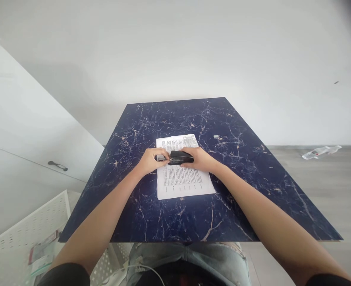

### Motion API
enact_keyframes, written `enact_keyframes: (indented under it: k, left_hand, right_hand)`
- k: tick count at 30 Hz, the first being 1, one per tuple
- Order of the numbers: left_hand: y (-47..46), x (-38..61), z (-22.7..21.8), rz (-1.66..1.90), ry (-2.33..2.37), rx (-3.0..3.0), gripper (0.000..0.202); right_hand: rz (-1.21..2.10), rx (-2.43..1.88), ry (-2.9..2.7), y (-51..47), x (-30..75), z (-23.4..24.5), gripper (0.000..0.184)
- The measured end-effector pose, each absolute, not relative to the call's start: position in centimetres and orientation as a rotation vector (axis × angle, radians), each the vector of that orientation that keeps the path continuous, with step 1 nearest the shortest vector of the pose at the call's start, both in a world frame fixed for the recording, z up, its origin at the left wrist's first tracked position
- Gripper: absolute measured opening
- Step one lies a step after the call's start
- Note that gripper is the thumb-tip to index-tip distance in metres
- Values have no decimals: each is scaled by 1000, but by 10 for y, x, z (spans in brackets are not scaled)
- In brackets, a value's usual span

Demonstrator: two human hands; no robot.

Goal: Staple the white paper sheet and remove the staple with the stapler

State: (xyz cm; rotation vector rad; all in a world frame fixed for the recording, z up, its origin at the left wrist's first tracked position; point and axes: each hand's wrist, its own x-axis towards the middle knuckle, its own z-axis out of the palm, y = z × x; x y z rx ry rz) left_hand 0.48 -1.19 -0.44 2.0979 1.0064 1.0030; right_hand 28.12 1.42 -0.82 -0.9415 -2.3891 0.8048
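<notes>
A black stapler (181, 157) lies sideways over the printed sheets of paper (184, 178), which rest on the dark blue marbled table (151, 222). My right hand (201, 159) is wrapped round the stapler's right end. At its left end, the fingers of my left hand (155, 161) pinch close together on a silver metal part (162, 159) that sticks out of the stapler. Whether that part is still joined inside the stapler is too small to tell. To the right of the paper lies a small whitish piece (217, 137), perhaps a strip of staples.
A white cabinet with a dark handle (58, 165) stands at the left. Below it is a white perforated basket (23, 222) with packets inside. Clear plastic packaging (321, 151) lies on the floor at the right. A white cable (147, 268) crosses my lap.
</notes>
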Motion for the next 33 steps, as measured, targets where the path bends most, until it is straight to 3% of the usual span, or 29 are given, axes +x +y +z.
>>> enact_keyframes:
  k: [22, 33]
  left_hand:
    - [-7, -16, -2, 875, 994, 2186, 8]
    - [-11, -11, 1, 1004, 1063, 2147, 11]
  right_hand:
    - [828, -931, -2391, 15, 282, -8, 31]
    - [868, -953, -2388, 14, 282, -6, 32]
